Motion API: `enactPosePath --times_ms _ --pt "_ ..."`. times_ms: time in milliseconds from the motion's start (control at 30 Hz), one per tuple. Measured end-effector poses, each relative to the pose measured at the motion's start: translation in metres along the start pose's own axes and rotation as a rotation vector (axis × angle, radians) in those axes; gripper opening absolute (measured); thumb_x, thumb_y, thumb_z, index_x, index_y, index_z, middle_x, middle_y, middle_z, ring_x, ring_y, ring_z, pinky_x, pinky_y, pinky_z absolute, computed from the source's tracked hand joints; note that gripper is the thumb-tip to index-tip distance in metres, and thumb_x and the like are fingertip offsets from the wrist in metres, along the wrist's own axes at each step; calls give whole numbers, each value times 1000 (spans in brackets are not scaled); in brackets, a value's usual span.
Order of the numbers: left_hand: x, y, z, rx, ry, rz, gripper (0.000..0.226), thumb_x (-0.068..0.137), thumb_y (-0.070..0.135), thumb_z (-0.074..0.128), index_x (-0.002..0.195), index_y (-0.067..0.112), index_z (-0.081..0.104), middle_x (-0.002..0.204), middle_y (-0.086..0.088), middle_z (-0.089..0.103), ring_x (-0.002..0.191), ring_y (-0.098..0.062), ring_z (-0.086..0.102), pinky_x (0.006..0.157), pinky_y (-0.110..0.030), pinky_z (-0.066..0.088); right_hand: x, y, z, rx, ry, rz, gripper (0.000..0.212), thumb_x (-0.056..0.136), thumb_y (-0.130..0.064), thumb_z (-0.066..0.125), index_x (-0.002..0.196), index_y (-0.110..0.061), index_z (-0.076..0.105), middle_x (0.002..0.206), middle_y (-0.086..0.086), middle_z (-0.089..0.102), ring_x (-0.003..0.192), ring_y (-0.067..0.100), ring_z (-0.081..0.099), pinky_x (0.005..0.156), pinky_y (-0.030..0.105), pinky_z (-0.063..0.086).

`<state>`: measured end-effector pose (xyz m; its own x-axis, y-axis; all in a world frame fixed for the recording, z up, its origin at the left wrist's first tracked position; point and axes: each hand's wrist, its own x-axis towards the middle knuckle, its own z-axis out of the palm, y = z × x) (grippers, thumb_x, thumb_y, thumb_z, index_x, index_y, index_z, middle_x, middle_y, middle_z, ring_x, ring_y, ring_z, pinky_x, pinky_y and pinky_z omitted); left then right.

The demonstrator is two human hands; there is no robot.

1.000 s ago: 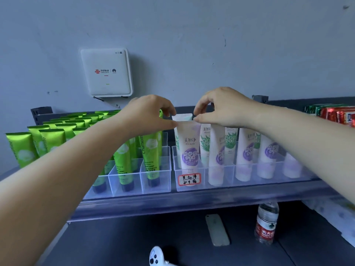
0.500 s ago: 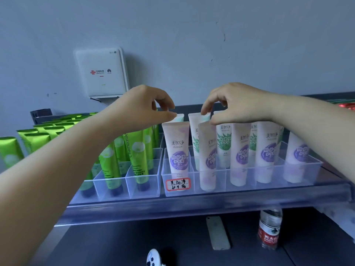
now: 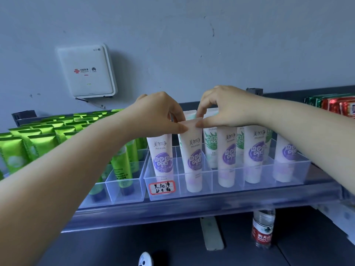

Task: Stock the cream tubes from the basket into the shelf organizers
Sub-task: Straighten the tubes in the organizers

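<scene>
Person, head-camera view — two forearms and two hands visible; nothing above the forearms enters the frame.

Left hand (image 3: 159, 114): bare; no glove, ring or bracelet on the parts that show. Thumbnail short and plain, unpainted.

Right hand (image 3: 228, 106): bare; no glove, ring or bracelet. Visible nails short and plain.

Forearms: both bare along their whole visible length, with no sleeve edge, cuff, watch or strap showing on either wrist. No marks, tattoos or dressings discernible — the dim, bluish lighting limits finer detail.
</scene>
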<state>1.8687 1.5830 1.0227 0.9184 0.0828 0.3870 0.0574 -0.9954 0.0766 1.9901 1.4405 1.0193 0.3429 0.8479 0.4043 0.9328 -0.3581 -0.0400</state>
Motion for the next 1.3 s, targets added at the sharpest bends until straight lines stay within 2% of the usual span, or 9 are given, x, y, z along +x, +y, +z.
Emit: enactPosePath --times_ms 233,367,433,500,567,900,1067,1200,1300 --pt "6 -2 0 15 -48 -13 16 82 33 66 95 24 70 78 13 64 83 -13 59 80 -26 33 0 4 4 76 26 -2 17 78 -44 67 79 -28 66 93 -12 60 97 10 52 84 28 41" --pt "8 -4 -1 -13 -79 1 13 83 29 66 94 23 69 77 14 64 74 -7 57 68 -17 39 -3 2 5 150 43 13 15 75 -44 70 74 -29 66 88 -12 64 93 11 57 83 29 44" --pt "8 -5 0 -47 -83 5 10 83 27 67 92 22 69 78 12 66 75 -8 59 68 -17 43 -3 2 6 176 51 23 14 75 -43 71 73 -30 66 86 -11 65 86 7 58 76 23 43" --pt "8 -6 1 -67 -79 9 8 82 26 68 89 22 69 81 7 69 81 -12 63 72 -22 47 -4 2 7 194 46 31 13 75 -42 71 72 -31 65 81 -12 64 70 -4 54 60 10 37" --pt "7 -6 2 -77 -75 8 7 81 26 69 88 23 69 83 6 70 82 -13 64 72 -25 48 -4 2 7 220 36 39 13 75 -40 72 71 -32 64 74 -14 60 58 -12 49 53 6 33" --pt "6 -7 0 -80 -66 1 10 80 30 70 87 24 69 77 10 68 80 -14 64 71 -27 48 -4 3 5 250 11 64 14 73 -39 74 68 -36 61 70 -20 58 58 -17 47 53 3 33" --pt "6 -7 0 -62 -52 12 12 80 31 70 89 23 70 71 13 64 59 0 54 52 -9 37 -5 0 6 232 0 37 16 71 -34 76 69 -36 60 67 -20 56 58 -17 46 55 4 34" --pt "6 -8 0 -53 -57 25 12 79 29 71 89 23 70 72 14 64 52 9 50 48 -5 36 -2 0 8 216 -3 38 13 72 -35 77 78 -31 66 72 -20 59 59 -16 47 56 4 34" --pt "5 -8 0 -40 -55 19 13 79 30 70 90 23 70 73 14 63 52 7 50 48 -5 35 -1 0 9 211 -2 42 14 73 -35 76 82 -30 66 75 -20 59 61 -12 48 57 7 34"
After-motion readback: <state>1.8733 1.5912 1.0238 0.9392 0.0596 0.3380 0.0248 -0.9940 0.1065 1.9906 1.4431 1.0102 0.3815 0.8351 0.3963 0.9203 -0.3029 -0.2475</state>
